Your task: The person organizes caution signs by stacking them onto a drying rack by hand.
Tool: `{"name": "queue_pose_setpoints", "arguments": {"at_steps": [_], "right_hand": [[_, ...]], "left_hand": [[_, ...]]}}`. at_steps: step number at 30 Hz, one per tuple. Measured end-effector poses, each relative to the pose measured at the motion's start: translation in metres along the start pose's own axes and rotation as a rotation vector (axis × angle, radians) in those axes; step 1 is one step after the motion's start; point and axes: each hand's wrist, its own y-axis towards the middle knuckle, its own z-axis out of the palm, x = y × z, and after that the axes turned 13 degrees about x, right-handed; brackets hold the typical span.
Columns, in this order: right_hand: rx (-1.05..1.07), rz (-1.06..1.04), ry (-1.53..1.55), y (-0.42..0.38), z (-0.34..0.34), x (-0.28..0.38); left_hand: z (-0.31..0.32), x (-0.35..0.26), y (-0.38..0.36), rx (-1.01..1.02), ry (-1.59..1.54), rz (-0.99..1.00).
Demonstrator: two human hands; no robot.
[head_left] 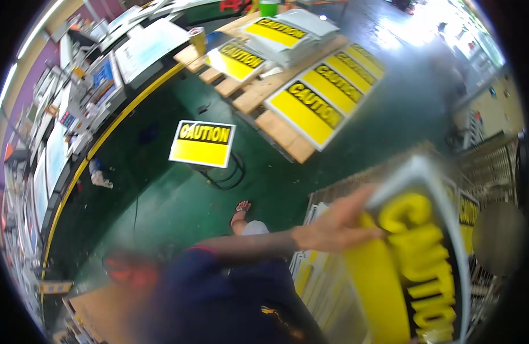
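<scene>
Scraping of the tilted CAUTION sign (393, 269), held up at the right, against the stacked sheets (324, 286) beside it could be caused by a slipping grip, its edge being pinched between thumb and narrowly parted fingers (359, 200) of the left hand (333, 229), while the right hand cannot be made out.

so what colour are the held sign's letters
Yellow on black; the sign shows best in the head view.

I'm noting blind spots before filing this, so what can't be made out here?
Head view:
Right hand: not discernible, perhaps beyond the bottom edge.
Left hand: finger detail blurred.
Held sign: lower end cut off by the bottom edge.
Shirt emblem: too blurred to read.
</scene>
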Motion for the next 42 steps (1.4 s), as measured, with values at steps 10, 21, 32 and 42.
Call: {"name": "queue_pose_setpoints", "arguments": {"at_steps": [10,21,32,42], "right_hand": [[1.106,0.104,0.36,-0.146,0.589,0.135],[1.211,-0.135,0.116,-0.254,0.852,0.215],[1.188,-0.247,-0.054,-0.267,0.876,0.198],[1.238,-0.26,-0.023,-0.26,0.873,0.2]], "left_hand": [[-0.364,0.109,-0.379,-1.01,0.518,-0.752],[-0.607,0.157,-0.455,-0.96,0.844,-1.119],[-0.633,0.188,-0.461,-0.915,0.89,-1.192],[-0.64,0.187,-0.468,-0.867,1.11,-1.262]]}}
